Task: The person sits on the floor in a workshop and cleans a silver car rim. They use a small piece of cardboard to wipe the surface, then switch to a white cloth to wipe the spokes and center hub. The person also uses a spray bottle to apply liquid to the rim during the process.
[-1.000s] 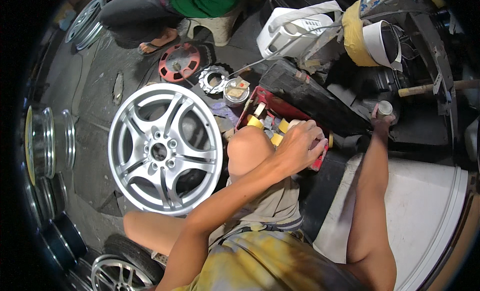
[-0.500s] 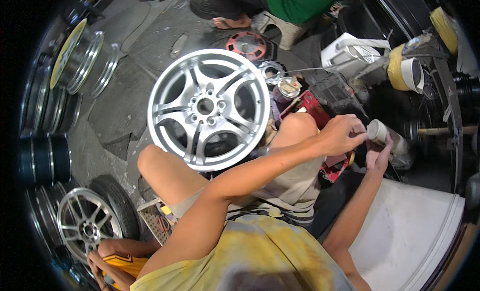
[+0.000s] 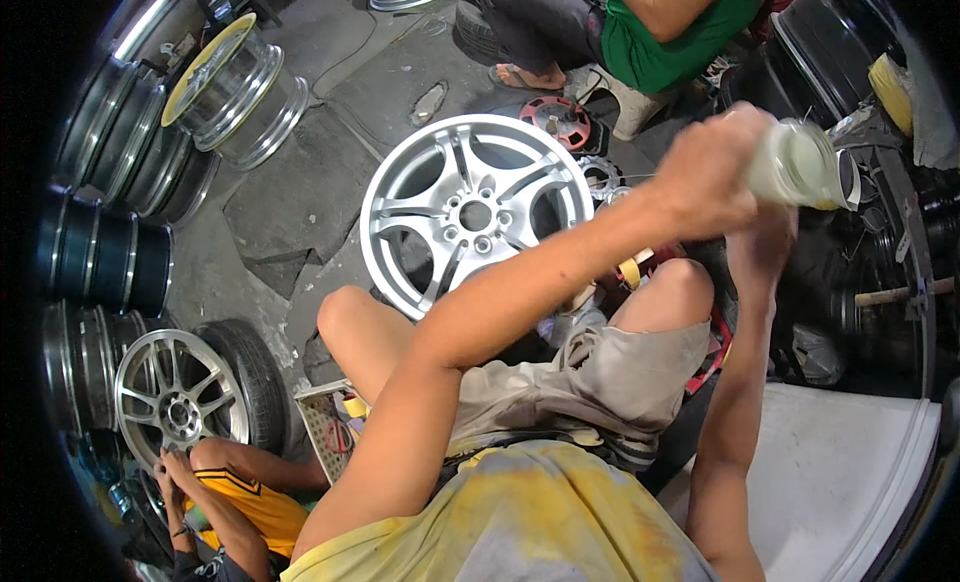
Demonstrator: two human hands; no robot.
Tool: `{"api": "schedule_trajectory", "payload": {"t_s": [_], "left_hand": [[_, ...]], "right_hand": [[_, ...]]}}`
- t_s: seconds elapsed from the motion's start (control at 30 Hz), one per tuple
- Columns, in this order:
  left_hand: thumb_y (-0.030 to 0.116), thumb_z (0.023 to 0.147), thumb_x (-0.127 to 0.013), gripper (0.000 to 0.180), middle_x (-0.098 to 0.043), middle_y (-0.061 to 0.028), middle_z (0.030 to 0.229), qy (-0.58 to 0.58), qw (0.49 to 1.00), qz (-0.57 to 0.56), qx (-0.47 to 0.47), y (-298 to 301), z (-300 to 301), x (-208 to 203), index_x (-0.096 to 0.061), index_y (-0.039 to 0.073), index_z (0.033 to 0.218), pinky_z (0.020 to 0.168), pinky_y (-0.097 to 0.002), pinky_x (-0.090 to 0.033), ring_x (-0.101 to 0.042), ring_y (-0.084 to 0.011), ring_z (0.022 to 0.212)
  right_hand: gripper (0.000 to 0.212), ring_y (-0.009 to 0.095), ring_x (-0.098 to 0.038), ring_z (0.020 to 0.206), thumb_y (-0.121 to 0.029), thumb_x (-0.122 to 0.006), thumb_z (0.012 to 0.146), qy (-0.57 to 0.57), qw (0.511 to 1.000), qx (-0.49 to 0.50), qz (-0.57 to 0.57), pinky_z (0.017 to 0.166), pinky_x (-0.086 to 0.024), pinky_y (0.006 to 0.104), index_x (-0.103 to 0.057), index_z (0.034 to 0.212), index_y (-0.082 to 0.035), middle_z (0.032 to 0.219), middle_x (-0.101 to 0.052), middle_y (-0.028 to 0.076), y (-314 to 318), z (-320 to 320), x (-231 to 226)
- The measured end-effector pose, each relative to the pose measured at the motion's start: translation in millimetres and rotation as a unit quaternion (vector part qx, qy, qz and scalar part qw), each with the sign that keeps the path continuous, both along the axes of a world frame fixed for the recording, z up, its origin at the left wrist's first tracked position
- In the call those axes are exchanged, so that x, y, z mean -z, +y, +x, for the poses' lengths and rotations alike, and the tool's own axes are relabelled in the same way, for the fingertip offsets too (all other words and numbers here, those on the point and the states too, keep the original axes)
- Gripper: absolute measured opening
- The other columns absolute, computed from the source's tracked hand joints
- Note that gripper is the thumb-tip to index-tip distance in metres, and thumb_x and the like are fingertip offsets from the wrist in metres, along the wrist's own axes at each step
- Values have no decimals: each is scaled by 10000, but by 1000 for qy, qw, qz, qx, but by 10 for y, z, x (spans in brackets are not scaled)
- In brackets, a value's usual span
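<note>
A pale, whitish-green jar [image 3: 798,164] is held up at the upper right, its outline smeared by motion. My left hand [image 3: 708,172] reaches across my body, fingers curled and closed against the jar's left side. Under the jar, my right hand [image 3: 762,244] supports its lower part; most of those fingers are hidden. A silver multi-spoke car wheel rim [image 3: 475,217] lies flat on the ground before my knees, with my left forearm passing over its right edge.
Shiny rims [image 3: 240,92] and dark stacked rims [image 3: 105,247] line the left side. A person in green [image 3: 670,47] sits at the far right. Another person in orange shorts [image 3: 245,492] sits at lower left by a spoked rim [image 3: 180,412]. A white panel [image 3: 830,472] stands at my right.
Both hands and the jar have risen and moved farther away. My left hand has closed in on the jar. The view has shifted, so the silver rim appears farther right.
</note>
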State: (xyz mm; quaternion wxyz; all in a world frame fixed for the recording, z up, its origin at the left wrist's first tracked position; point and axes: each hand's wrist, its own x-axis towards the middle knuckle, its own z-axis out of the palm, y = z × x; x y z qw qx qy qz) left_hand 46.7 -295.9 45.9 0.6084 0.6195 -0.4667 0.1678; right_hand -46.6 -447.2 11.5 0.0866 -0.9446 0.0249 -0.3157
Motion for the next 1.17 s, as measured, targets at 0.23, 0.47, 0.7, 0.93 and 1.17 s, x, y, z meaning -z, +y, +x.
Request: {"api": "schedule_trajectory", "payload": {"t_s": [0.23,0.47,0.7,0.93,1.17], "left_hand": [[324,675,-955,571,-748,-149,1001,47,990,4,-135,828,1729,477,-682,21,1074,749,-376,-600,-750,-243,853],[272,727,-937,589,-746,-122,1011,261,920,92,-277,2429,3098,1381,-668,-3,1173,607,-292,-626,-744,-182,767],[136,722,-881,495,-740,-123,1028,427,823,155,-340,2669,3768,2486,-679,6,1156,566,-303,-622,-738,-193,731],[134,676,-910,614,-739,-144,1048,496,775,209,-332,2627,4380,3570,-644,54,1224,553,-354,-629,-764,-262,768],[131,699,-902,658,-733,-153,1084,505,769,262,-290,2479,4858,4113,-620,83,1291,563,-363,-637,-768,-275,790]], "right_hand": [[520,357,-580,1179,-219,-772,877,-5,988,-83,132,1027,-457,440,-596,1326,-24,1244,-593,180,395,539,86],[228,290,-672,989,-125,-731,896,157,953,-6,260,859,-543,383,-696,1081,4,1072,-637,150,35,389,675],[157,177,-587,737,-82,-716,897,254,932,47,254,678,-481,315,-701,1014,21,867,-603,89,-168,529,702],[114,152,-557,684,-54,-700,898,319,904,109,261,646,-458,295,-695,977,30,817,-577,76,-167,636,709],[99,182,-586,711,-51,-692,901,353,889,147,251,675,-470,306,-694,949,36,813,-590,95,-410,617,877]]}}
